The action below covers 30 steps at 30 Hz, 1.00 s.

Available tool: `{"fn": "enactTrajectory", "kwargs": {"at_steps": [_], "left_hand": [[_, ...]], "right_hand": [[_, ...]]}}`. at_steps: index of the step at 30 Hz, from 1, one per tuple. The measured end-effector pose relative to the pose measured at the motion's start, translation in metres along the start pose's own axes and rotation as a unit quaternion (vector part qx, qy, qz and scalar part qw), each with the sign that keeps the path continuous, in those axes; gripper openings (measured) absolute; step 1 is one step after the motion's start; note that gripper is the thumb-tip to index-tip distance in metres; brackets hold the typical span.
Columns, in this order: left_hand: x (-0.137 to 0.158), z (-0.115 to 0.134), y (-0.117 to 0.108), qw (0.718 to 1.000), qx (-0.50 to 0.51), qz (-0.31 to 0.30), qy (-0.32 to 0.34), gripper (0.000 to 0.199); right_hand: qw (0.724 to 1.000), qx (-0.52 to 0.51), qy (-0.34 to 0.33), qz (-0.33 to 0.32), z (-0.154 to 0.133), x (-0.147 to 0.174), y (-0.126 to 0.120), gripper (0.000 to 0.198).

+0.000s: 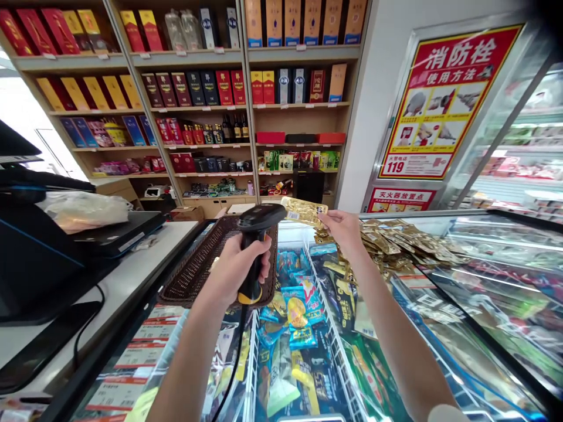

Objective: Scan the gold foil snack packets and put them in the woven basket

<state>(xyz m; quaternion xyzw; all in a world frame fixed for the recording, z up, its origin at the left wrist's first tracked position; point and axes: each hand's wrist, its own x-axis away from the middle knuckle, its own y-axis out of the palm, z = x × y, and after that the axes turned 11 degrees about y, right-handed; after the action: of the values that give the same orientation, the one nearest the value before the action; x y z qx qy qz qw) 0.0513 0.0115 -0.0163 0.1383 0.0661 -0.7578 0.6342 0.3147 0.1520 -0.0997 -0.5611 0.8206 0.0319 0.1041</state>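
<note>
My left hand is wrapped round the handle of a black barcode scanner, whose head points to the right. Pinched at its right end by my right hand is a gold snack packet, with its barcode side facing me just off the scanner's nose. Behind my left hand a brown woven basket rests on the freezer top, with a small pale item partly hidden by the hand. Beside my right forearm lies a heap of similar gold packets on the freezer glass.
Below is a chest freezer holding blue snack bags between white wire dividers. The scanner's black cable hangs down toward me. On the left counter stand dark checkout equipment and a plastic bag. Shelves of boxed goods line the back wall.
</note>
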Motion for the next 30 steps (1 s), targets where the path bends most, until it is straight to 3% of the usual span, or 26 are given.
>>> {"fn": "enactTrajectory", "kwargs": {"at_steps": [4, 16, 30], "left_hand": [[-0.001, -0.008, 0.005, 1.000, -0.010, -0.026, -0.001, 0.027], [-0.001, -0.011, 0.009, 0.999, -0.010, -0.035, -0.010, 0.029], [0.004, -0.003, 0.004, 0.998, -0.006, -0.061, -0.021, 0.033]], "right_hand": [[0.999, -0.020, 0.024, 0.008, -0.009, -0.002, -0.002, 0.019], [0.998, -0.053, -0.009, 0.038, -0.037, 0.017, -0.009, 0.022], [0.997, -0.056, -0.009, 0.045, -0.032, 0.015, -0.003, 0.020]]}}
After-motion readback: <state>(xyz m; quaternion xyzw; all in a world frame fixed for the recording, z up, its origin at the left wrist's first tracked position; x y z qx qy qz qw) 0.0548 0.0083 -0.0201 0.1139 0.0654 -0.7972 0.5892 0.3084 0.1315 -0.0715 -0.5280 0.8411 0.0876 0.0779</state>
